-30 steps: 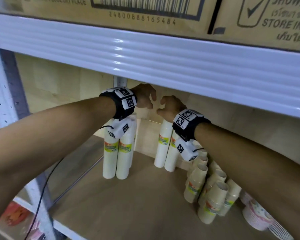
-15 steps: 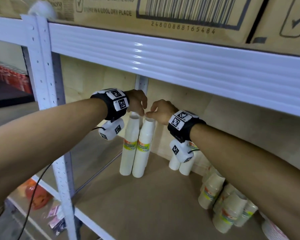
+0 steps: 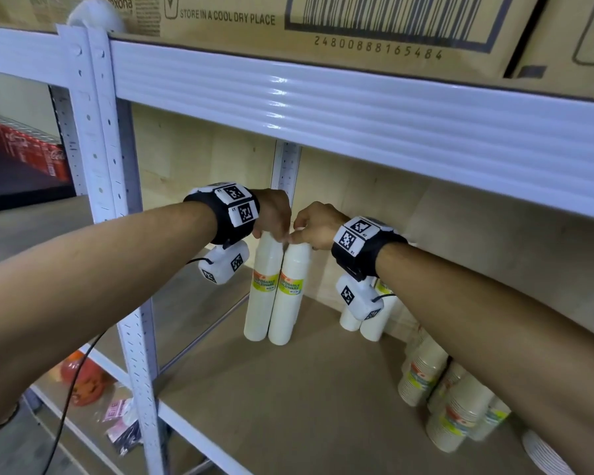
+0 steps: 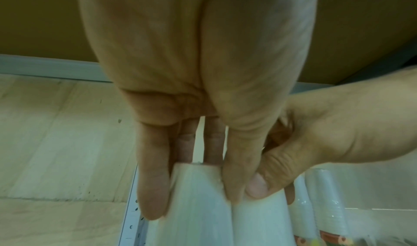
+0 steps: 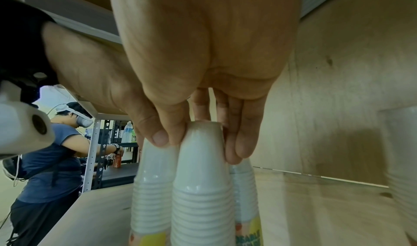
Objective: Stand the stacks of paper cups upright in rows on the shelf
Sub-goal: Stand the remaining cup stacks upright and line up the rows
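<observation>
Two tall white wrapped cup stacks stand upright side by side on the wooden shelf (image 3: 323, 406), toward its left. My left hand (image 3: 271, 234) grips the top of the left stack (image 3: 259, 296), fingers down its sides (image 4: 153, 187). The right stack (image 3: 288, 296) is pinched at its top by my right hand (image 3: 300, 238), thumb and fingers around it (image 5: 203, 178). Another upright pair of stacks (image 3: 374, 323) stands at the back wall, partly hidden by my right wrist. Several beige cup stacks (image 3: 456, 413) lean at the right.
The white beam of the upper shelf (image 3: 357, 114) hangs low just above my hands, with cartons on it. A white upright post (image 3: 131, 303) stands at the front left. Stacked plates (image 3: 546, 454) lie at the lower right. Another person (image 5: 51, 152) works at a far rack.
My right hand has moved left from above the back pair to the left pair. Both hands have come down onto the tops of those two stacks, and the view has swung left.
</observation>
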Demonstrator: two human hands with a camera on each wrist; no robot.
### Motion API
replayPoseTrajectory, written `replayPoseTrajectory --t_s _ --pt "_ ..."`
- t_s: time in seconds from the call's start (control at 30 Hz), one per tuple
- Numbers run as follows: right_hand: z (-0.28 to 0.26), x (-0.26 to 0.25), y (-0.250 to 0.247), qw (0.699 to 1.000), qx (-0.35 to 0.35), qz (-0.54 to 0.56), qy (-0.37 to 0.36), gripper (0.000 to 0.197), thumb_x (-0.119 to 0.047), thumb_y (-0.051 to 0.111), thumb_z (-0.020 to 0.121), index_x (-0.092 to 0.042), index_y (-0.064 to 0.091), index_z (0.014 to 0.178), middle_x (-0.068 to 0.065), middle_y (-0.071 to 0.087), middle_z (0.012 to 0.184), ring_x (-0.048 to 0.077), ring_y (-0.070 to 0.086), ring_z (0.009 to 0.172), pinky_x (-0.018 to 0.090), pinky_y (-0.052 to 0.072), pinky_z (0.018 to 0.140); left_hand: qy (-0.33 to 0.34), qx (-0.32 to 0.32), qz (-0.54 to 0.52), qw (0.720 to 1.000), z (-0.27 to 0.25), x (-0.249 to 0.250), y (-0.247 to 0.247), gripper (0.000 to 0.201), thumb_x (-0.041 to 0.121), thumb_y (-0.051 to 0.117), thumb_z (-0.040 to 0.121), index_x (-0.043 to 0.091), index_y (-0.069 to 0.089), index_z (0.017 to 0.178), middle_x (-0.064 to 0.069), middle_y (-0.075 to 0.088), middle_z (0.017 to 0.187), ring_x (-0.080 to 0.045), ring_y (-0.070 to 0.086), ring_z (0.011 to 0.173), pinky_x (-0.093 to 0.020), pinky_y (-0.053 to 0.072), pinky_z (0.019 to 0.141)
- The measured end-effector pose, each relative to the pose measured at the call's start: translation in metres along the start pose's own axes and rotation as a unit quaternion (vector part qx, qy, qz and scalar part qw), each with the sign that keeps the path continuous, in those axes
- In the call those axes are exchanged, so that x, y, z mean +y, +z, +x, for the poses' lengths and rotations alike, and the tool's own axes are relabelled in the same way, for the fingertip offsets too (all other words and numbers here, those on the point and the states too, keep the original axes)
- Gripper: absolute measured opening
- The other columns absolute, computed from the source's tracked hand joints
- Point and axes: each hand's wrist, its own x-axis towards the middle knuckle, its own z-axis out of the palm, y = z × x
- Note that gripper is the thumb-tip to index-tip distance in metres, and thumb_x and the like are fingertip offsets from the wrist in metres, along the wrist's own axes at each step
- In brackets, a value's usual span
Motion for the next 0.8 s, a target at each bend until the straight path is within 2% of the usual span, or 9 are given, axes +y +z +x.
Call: replayPoseTrajectory --t_s 0.1,0.23,0.37,0.43,0.5,0.57,0.63,0.73,0.8 --pt "-0.001 0.001 -0.001 1.0 0.001 0.002 -0.001 0.038 -0.031 0.076 0.08 0.0 0.072 0.102 0.007 0.065 0.092 0.016 0.058 0.073 0.028 0.049 0.067 0.01 0.004 -0.01 1.0 0.0 -0.001 0.0 0.033 0.016 0.074 0.082 0.003 0.072 0.111 -0.017 0.069 0.114 -0.034 0.068 0.101 -0.041 0.059 0.081" --pt "-0.005 0.006 -0.003 1.0 0.009 0.005 -0.004 0.034 -0.032 0.077 0.079 -0.005 0.073 0.099 0.006 0.068 0.094 0.022 0.065 0.083 0.035 0.057 0.075 0.033 0.011 -0.016 0.999 0.0 0.001 -0.001 0.034 0.017 0.075 0.081 0.0 0.071 0.111 -0.019 0.068 0.115 -0.028 0.067 0.089 -0.038 0.058 0.079" --pt "-0.015 0.014 -0.011 1.0 0.017 0.006 0.002 0.032 -0.03 0.075 0.081 -0.005 0.072 0.101 -0.004 0.062 0.079 0.014 0.059 0.069 0.031 0.054 0.071 0.054 0.008 -0.018 0.998 0.0 0.014 -0.003 0.036 0.016 0.075 0.083 0.003 0.069 0.116 -0.016 0.068 0.118 -0.024 0.064 0.084 -0.038 0.058 0.08" --pt "-0.021 0.02 -0.016 1.0 0.017 -0.001 0.012 0.034 -0.033 0.075 0.081 -0.005 0.072 0.1 0.003 0.066 0.086 0.017 0.062 0.068 0.032 0.055 0.069 0.065 0.009 -0.024 0.998 0.001 0.022 -0.003 0.035 0.016 0.076 0.083 0.006 0.07 0.115 -0.013 0.068 0.116 -0.024 0.066 0.08 -0.035 0.059 0.074" --pt "-0.025 0.028 -0.022 0.999 0.022 -0.014 0.027 0.033 -0.037 0.075 0.078 -0.009 0.073 0.096 0.005 0.07 0.092 0.021 0.067 0.078 0.033 0.056 0.072 0.076 0.006 -0.031 0.997 0.003 0.031 -0.002 0.033 0.016 0.076 0.082 0.008 0.071 0.114 -0.011 0.069 0.114 -0.023 0.067 0.076 -0.031 0.059 0.067" --pt "-0.032 0.037 -0.028 0.998 0.032 -0.023 0.046 0.033 -0.038 0.076 0.076 -0.011 0.073 0.095 0.004 0.07 0.094 0.02 0.067 0.084 0.032 0.056 0.074 0.088 0.005 -0.029 0.996 0.007 0.041 -0.002 0.032 0.017 0.078 0.081 0.011 0.072 0.111 -0.01 0.069 0.113 -0.027 0.07 0.084 -0.031 0.06 0.068" --pt "-0.038 0.046 -0.034 0.997 0.036 -0.021 0.067 0.033 -0.038 0.077 0.076 -0.012 0.073 0.096 0.005 0.071 0.095 0.02 0.068 0.081 0.035 0.057 0.073 0.1 0.005 -0.026 0.995 0.01 0.053 -0.001 0.031 0.018 0.078 0.08 0.011 0.072 0.11 -0.011 0.069 0.113 -0.03 0.071 0.087 -0.031 0.059 0.068" --pt "-0.048 0.059 -0.042 0.995 0.041 -0.022 0.088 0.03 -0.033 0.077 0.076 -0.012 0.073 0.097 0.007 0.071 0.094 0.024 0.071 0.082 0.043 0.06 0.077 0.123 0.008 -0.029 0.992 0.017 0.072 0.001 0.029 0.015 0.078 0.081 0.009 0.072 0.108 -0.011 0.068 0.113 -0.025 0.067 0.084 -0.026 0.057 0.06" --pt "-0.055 0.067 -0.047 0.993 0.05 -0.021 0.101 0.028 -0.032 0.077 0.076 -0.013 0.074 0.097 0.007 0.071 0.094 0.024 0.071 0.082 0.044 0.06 0.077 0.137 0.019 -0.031 0.99 0.023 0.085 0.003 0.026 0.014 0.078 0.08 0.01 0.073 0.105 -0.01 0.068 0.111 -0.024 0.067 0.086 -0.025 0.057 0.059"
